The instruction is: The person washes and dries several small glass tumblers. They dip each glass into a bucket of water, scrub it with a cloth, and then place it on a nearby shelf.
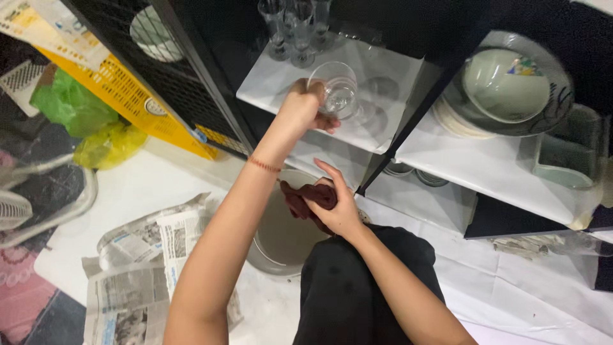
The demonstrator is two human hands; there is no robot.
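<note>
You look down on a black cabinet [191,83] with white-lined shelves [498,172], its mesh door [159,70] swung open at upper left. The floor is covered with a white sheet [147,185], with newspapers [137,268] spread at lower left. A white fan guard [38,198] sits at the left edge. The light is even and bright.

Head view, steeply downward (close), facing shelves [357,137]

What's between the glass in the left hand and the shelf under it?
Nothing visible. The left hand holds the glass over a bare patch of the white shelf; the stemmed glasses stand further back.
</note>
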